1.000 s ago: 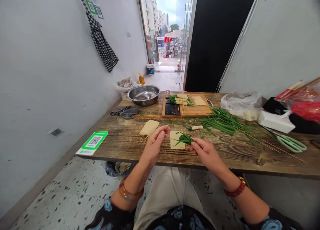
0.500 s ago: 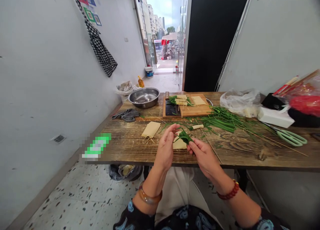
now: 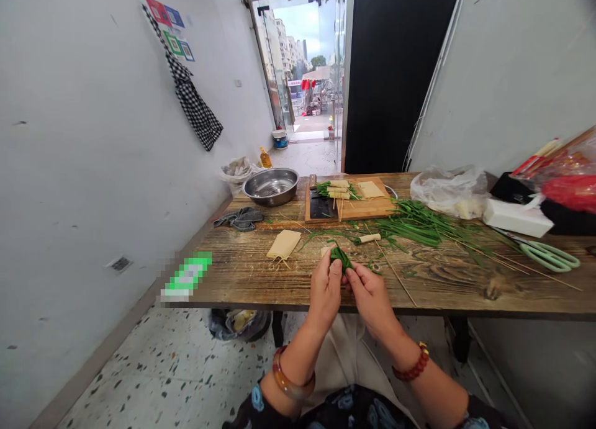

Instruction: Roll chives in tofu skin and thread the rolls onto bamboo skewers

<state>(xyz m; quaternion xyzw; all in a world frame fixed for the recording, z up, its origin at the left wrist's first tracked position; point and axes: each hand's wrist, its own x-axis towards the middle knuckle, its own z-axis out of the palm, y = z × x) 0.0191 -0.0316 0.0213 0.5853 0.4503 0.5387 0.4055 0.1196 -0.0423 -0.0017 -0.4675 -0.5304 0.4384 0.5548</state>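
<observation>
Between my hands, near the table's front edge, is a folded bunch of green chives (image 3: 341,259). My left hand (image 3: 326,286) closes on its left side, thumb up. My right hand (image 3: 370,289) pinches its lower right with thumb and fingers. Under my hands lies a tofu-skin sheet (image 3: 325,251), mostly covered. To the left sits a stack of tofu-skin sheets (image 3: 284,245). Just beyond my hands is a tofu-skin roll (image 3: 367,238) with green ends. Loose chives (image 3: 419,224) spread over the table at the right.
A cutting board (image 3: 367,208) carries a cleaver (image 3: 321,205), skewered rolls (image 3: 339,189) and more sheets. Left of it are a steel basin (image 3: 271,187) and a grey cloth (image 3: 239,218). Scissors (image 3: 549,255), thin skewers (image 3: 395,274), a tissue pack (image 3: 518,216) and a plastic bag (image 3: 449,190) lie right.
My left hand has moved right and closed on the chives, where it was apart with fingers raised. Both hands are now together, covering more of the sheet. The view has shifted slightly.
</observation>
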